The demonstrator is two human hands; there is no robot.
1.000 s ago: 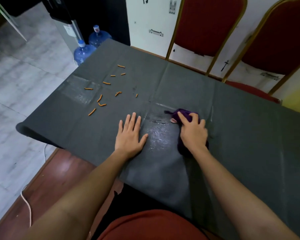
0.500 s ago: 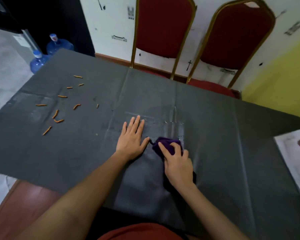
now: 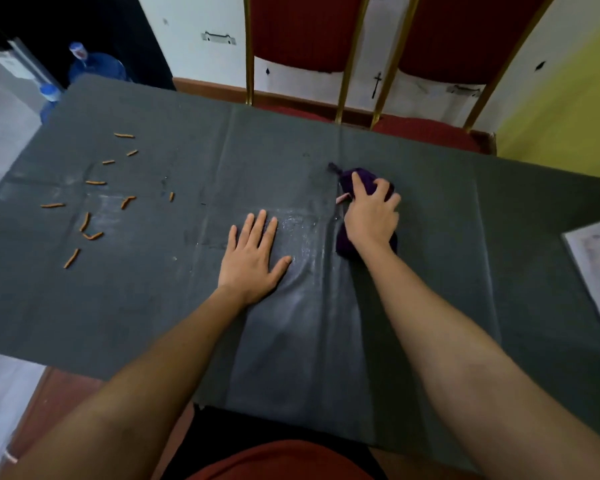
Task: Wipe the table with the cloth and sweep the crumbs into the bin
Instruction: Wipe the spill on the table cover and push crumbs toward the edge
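Surface: counter [image 3: 430,220] under a dark, creased cover; damp streak mid-counter.
Left hand [image 3: 252,258]: flat, fingers spread, holds nothing, pins the cover.
Right hand [image 3: 371,216]: closed over purple cloth [image 3: 364,176], pressed to counter right of centre.
Crumbs [image 3: 90,202]: orange bits scattered far left, well apart from cloth.
Bin: not in view.
Risk: cover bunches under the wipe if left hand lifts; wet cloth may smear crumbs or push them off the edge onto the floor.
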